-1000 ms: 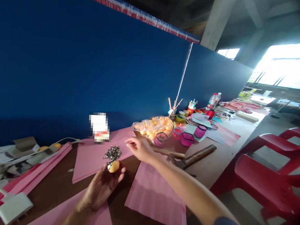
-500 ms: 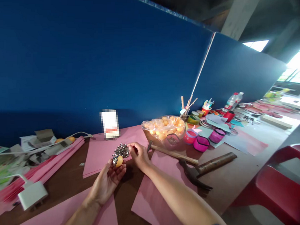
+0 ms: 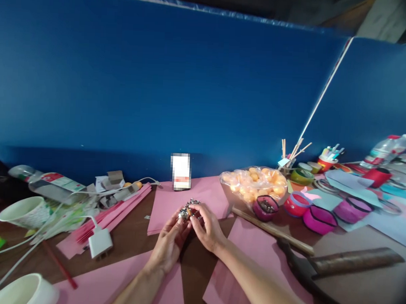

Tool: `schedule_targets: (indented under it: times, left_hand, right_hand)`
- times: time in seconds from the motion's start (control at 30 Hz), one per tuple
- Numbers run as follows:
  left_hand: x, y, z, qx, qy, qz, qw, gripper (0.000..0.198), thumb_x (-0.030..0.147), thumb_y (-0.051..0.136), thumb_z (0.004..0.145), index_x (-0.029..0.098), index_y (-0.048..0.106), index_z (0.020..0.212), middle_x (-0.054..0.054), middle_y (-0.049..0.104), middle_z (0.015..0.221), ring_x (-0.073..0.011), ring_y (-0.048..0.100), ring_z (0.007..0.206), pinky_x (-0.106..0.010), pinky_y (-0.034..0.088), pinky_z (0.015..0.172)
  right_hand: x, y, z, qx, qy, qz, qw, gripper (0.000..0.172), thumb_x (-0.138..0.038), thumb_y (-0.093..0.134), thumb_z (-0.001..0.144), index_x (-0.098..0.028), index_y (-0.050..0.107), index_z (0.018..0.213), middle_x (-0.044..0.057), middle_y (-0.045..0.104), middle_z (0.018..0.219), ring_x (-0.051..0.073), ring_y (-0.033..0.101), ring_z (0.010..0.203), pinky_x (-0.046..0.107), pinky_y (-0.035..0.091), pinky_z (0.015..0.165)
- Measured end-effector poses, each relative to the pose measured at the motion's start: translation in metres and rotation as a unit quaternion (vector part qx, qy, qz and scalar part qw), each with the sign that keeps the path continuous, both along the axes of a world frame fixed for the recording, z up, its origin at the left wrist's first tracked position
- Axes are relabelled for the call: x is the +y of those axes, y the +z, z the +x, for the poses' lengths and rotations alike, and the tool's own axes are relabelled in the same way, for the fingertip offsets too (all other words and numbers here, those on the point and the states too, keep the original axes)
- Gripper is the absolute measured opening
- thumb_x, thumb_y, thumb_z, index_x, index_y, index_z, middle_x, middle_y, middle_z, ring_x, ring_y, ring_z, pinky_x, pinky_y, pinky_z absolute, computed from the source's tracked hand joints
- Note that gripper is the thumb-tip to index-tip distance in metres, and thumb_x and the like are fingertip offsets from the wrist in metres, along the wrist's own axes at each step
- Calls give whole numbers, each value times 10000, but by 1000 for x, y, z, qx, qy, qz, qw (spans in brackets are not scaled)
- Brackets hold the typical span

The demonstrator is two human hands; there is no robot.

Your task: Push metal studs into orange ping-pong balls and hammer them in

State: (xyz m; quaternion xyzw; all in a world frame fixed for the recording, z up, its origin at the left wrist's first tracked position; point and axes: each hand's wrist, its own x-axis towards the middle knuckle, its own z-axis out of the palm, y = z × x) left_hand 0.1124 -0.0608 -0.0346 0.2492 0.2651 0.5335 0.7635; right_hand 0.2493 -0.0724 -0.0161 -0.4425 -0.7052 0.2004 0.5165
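Near the middle of the desk, my left hand [image 3: 168, 244] is closed round a small orange ball partly covered with shiny silver metal pieces [image 3: 182, 214]. My fingers hide much of the ball. My right hand [image 3: 209, 229] meets it from the right, its thumb and fingers drawn together at the ball's side; whatever they pinch is too small and covered to make out. Just behind the fingers lies a pile of small shiny metal pieces [image 3: 194, 202], partly hidden by my right hand.
Pink paper [image 3: 201, 190] lies under and around my hands. To the right are a clear bag of orange balls [image 3: 255, 183], a small bowl [image 3: 266, 208], a hammer [image 3: 353, 261] and another wooden handle [image 3: 273, 230]. A white charger [image 3: 100, 242] and paper cup [image 3: 23, 211] stand left.
My view has swung left, so the desk items appear further right. My right hand has moved from the metal pile to the ball in my left hand.
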Motion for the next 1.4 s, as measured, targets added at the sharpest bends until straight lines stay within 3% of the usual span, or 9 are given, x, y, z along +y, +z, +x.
schedule_targets:
  times: [0.2,0.67,0.83,0.97,1.13,1.4]
  left_hand:
    - [-1,2,2,-3,-36,14,999,469,181,614,756,233,500,1208,-74,635,1106,-230,587,1023,-376,421,945]
    - [5,-6,-2,3,-10,12,1000,300,169,623,750,188,593,1048,-59,669,1005,-156,633,892,-267,473,843]
    - [4,-3,-2,8,-9,31,999,254,160,649,722,181,611,972,-48,672,986,-187,622,929,-304,462,867]
    - [3,-5,-1,2,5,19,1000,267,214,643,734,196,614,999,-45,669,1003,-182,619,931,-295,465,858]
    - [5,-7,-1,-2,-6,12,1000,352,204,622,756,208,576,1104,-59,662,1036,-171,613,951,-293,454,884]
    - [4,-4,0,10,-9,19,1000,278,221,616,760,176,617,1034,-63,673,992,-187,613,951,-308,445,896]
  right_hand:
    - [0,-3,0,-14,6,5,1000,334,-191,499,809,-222,486,1142,77,541,1068,202,534,966,342,463,861]
    - [-1,-1,0,3,31,-7,999,292,-228,442,860,-225,503,1146,80,560,1077,203,545,969,336,483,824]
    - [-2,-3,-2,12,44,-22,999,326,-224,461,853,-220,482,1179,81,563,1124,207,529,1040,352,452,887]
    - [-1,-5,-2,36,38,-57,997,321,-247,481,851,-222,494,1171,71,582,1126,202,558,1014,337,476,854]
    - [0,-7,-1,39,26,-66,997,383,-272,482,856,-226,457,1235,70,554,1203,215,517,1098,364,437,920]
    - [1,-6,0,29,27,-56,998,308,-277,500,852,-228,521,1155,57,606,1107,201,558,1023,338,456,878]
